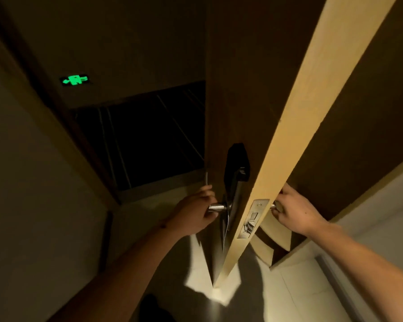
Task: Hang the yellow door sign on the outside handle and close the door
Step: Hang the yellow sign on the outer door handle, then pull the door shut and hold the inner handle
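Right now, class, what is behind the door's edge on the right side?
The right hand grips something there, probably the inner handle. The door edge and hand hide most of it.

The scene is dim and warm-toned, with most walls sunk in brownish murk. The brightest surface is the pale door edge (296, 126), lit from the room side behind the camera. Bright patches fall on the floor (221, 296) at the foot of the door, cut by hard, dark shadows of the arms. Beyond the door, the corridor is nearly black; a green exit sign (74, 79) glows there with a soft halo. Wide-angle distortion bends straight lines, strongly toward the borders. Detail is soft and grainy throughout, especially in dark areas.
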### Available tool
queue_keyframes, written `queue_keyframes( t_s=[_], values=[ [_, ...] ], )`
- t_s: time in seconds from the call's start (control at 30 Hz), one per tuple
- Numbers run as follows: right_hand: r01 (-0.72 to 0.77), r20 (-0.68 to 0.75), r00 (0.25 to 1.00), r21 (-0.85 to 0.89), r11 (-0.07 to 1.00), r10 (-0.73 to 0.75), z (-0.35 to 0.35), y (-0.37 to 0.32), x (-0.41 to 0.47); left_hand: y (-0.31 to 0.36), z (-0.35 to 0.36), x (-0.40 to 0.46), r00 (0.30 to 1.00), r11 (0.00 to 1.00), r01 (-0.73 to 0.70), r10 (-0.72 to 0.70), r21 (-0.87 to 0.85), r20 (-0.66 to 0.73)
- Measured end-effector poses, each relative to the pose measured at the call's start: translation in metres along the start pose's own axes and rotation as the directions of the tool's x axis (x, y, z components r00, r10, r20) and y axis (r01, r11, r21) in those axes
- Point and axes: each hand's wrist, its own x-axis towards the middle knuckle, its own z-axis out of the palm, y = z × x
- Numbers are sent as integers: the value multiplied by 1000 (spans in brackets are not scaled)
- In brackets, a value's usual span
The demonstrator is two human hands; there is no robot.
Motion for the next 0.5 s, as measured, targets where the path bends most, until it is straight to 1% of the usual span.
queue_keyframes(
  t_s=[0.07,0.13,0.23,0.3,0.33,0.4,0.43,0.47,0.5],
  values=[
    [77,26,997,-48,996,-75,5,-11,9,-12,-6,-10,998,998,61,-61,-31,5],
    [145,9,989,-128,981,-145,6,-21,20,-23,-14,-18,996,995,90,-90,-41,6],
    [312,8,946,-286,906,-323,8,-47,47,-44,-27,-38,984,978,173,-177,-113,-30],
    [423,91,904,-341,839,-419,14,-71,67,-54,-35,-54,958,945,262,-279,-194,-67],
    [468,151,883,-345,814,-443,18,-83,73,-55,-36,-61,944,926,291,-318,-240,-82],
    [530,256,847,-335,779,-466,28,-109,90,-60,-37,-73,898,849,382,-434,-365,-70],
    [545,275,837,-330,771,-473,32,-118,94,-59,-39,-77,866,772,430,-499,-467,-28],
    [570,269,821,-315,759,-504,35,-132,104,-64,-44,-82,822,665,463,-570,-586,3],
    [582,257,813,-303,755,-523,37,-143,110,-67,-49,-85,785,551,457,-620,-698,25]
  ],
)
